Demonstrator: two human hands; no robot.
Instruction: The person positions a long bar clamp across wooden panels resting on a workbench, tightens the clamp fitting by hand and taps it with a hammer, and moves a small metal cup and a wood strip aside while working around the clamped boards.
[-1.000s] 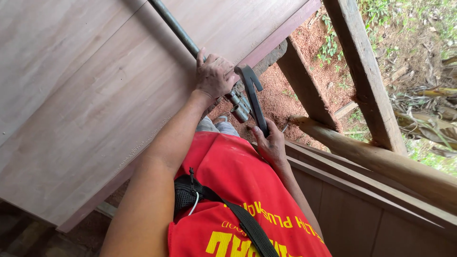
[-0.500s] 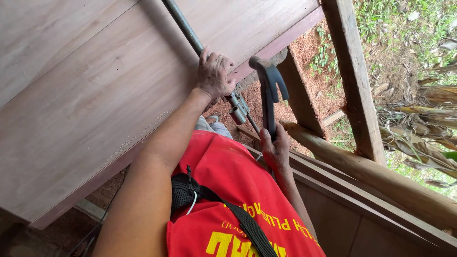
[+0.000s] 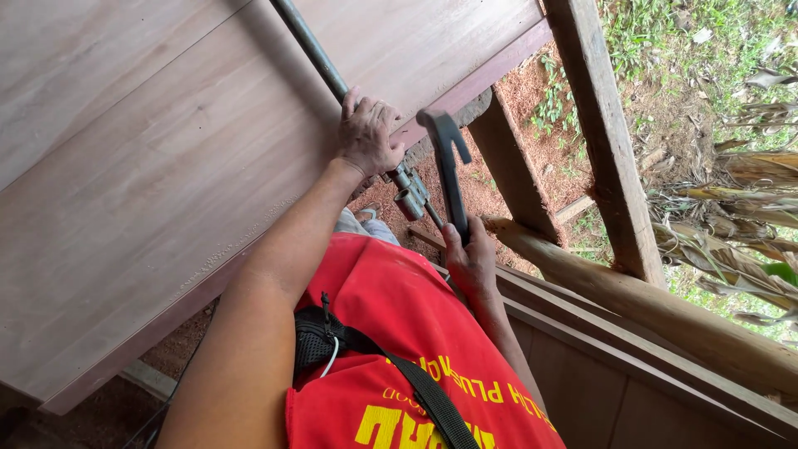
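gripping a hammer [image 3: 447, 166] upright, its head topmost, handle near vertical

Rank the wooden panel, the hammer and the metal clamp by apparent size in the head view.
1. wooden panel, by far the largest.
2. hammer, held in the right hand.
3. metal clamp, by the left hand; partly hidden, so its rank is unsure.

The left hand [image 3: 367, 133], arm stretched forward, lies palm-down with fingers curled over. The right hand [image 3: 470, 259], wrist bent upward, is closed in a fist-like grip.
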